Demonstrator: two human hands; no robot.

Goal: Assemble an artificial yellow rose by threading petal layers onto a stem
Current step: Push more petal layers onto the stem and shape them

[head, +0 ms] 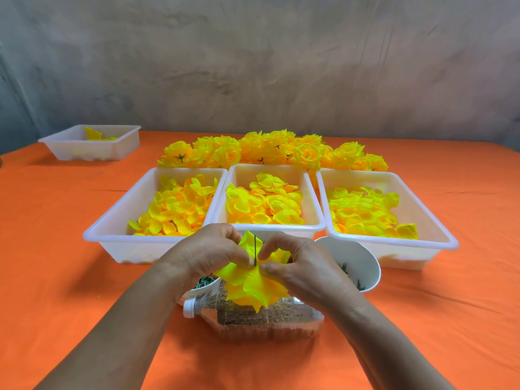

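Observation:
A thin dark green stem (255,250) stands upright through a stack of yellow petal layers (253,285), held above a clear bottle. My left hand (209,253) pinches the petals just left of the stem. On the stem's right side my right hand (298,266) pinches them with thumb and fingers. The lower end of the stem is hidden under the petals.
Three white trays of loose yellow petals, left (112,235), middle (277,228) and right (439,237), stand behind my hands. Finished yellow roses (270,150) lie behind them. A fourth tray (84,153) sits far left. Two white bowls (363,263) of green parts flank a clear bottle (267,319).

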